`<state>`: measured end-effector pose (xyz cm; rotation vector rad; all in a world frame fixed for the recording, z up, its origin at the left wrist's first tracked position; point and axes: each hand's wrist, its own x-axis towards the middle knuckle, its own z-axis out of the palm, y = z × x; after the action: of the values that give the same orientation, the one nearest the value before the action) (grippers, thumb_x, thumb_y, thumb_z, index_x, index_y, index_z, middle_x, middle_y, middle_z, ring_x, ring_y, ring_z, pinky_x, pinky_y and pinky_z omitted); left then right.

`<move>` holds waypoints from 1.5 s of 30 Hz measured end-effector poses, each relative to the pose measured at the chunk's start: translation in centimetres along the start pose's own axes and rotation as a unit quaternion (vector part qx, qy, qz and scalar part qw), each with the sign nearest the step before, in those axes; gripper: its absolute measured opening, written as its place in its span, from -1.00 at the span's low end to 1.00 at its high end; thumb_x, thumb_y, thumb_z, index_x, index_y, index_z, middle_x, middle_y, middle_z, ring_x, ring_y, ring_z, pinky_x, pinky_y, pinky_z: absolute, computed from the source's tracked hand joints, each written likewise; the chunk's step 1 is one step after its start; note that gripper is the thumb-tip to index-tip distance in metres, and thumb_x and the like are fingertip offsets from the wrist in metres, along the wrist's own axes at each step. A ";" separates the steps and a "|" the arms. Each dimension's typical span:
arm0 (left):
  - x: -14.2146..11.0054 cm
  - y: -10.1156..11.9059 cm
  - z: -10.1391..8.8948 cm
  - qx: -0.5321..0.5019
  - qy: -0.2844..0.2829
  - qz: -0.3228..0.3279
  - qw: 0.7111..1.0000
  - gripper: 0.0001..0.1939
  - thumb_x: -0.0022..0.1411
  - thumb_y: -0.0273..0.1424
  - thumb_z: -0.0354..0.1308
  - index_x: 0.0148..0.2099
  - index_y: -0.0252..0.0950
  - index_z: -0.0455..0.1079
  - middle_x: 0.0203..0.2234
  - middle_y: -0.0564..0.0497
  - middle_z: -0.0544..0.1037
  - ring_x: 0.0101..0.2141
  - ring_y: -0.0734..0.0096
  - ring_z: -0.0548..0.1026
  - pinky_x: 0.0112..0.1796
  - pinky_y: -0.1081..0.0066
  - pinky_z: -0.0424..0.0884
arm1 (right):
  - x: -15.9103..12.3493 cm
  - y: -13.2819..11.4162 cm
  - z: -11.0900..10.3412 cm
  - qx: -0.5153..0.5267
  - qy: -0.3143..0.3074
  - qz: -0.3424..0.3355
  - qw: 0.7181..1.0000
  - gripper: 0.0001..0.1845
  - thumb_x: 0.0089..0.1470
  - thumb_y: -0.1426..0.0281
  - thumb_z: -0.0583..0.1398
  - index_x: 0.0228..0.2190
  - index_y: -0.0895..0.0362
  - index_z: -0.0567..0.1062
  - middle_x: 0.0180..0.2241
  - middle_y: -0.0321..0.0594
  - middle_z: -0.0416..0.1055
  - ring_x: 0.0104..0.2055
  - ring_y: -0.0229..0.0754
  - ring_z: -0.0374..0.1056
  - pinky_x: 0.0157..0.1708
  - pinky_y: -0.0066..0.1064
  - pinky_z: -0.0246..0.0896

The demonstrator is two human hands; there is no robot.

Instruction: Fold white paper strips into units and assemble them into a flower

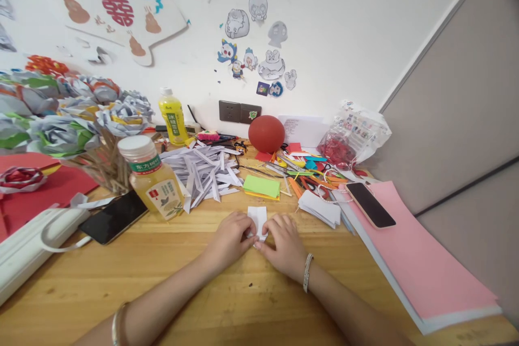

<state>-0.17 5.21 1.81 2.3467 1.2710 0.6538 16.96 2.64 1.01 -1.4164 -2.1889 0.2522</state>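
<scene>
Left hand (232, 233) and right hand (287, 247) pinch one small, creased white paper rectangle (258, 215), just nearer than one lime-green paper stack (262, 186). Uneven pressure from either hand could skew its crease. Left of that stack: two yellow-drink plastic bottles (164, 194), one flat black phone (114, 218), white paper strips (208, 170) too tangled to count. Right: one dark-screened rectangular phone (371, 205). Behind: one round red balloon (266, 134).

On my feed I count two hands (231, 235) (287, 246), one folded paper (257, 216), two phones (114, 217) (370, 205), two bottles (160, 189) (173, 118), one red ball (266, 133); the white strips (208, 170) I can't number.
</scene>
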 end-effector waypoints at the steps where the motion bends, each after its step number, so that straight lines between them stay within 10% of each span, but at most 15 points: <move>1: 0.0 0.0 0.0 0.001 -0.001 -0.005 1.000 -0.94 0.04 -0.46 0.19 -0.41 -0.28 0.35 -0.51 0.04 0.42 -0.38 0.34 0.34 -0.35 0.41 0.21 | 0.0 0.0 0.0 -0.003 -0.004 0.004 1.000 -0.79 -0.07 0.31 0.25 -0.40 0.10 0.33 -0.34 -0.28 0.26 -0.24 -0.14 0.14 -0.25 -0.35 -0.02; 24: 0.2 0.4 -0.5 0.028 -0.029 0.004 0.999 -0.94 0.06 -0.44 0.18 -0.36 -0.27 0.36 -0.49 0.04 0.43 -0.38 0.32 0.34 -0.34 0.40 0.21 | -0.1 0.1 0.7 0.031 0.031 0.028 0.999 -0.79 -0.01 0.62 0.02 -0.41 0.09 0.33 -0.37 -0.28 0.29 -0.28 -0.17 0.15 -0.28 -0.38 -0.01; 45: 0.4 -0.6 -0.9 -0.043 -0.032 0.034 0.998 -0.98 0.05 -0.48 0.18 -0.38 -0.29 0.39 -0.55 0.09 0.40 -0.43 0.42 0.33 -0.35 0.45 0.22 | -0.2 -0.4 0.4 0.013 0.030 0.032 0.999 -0.86 -0.04 0.37 0.22 -0.47 0.10 0.33 -0.38 -0.29 0.27 -0.27 -0.17 0.15 -0.27 -0.37 -0.01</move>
<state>-0.88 5.97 2.35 2.3294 1.1186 0.6373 16.49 2.34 0.74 -1.4637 -2.0870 0.2562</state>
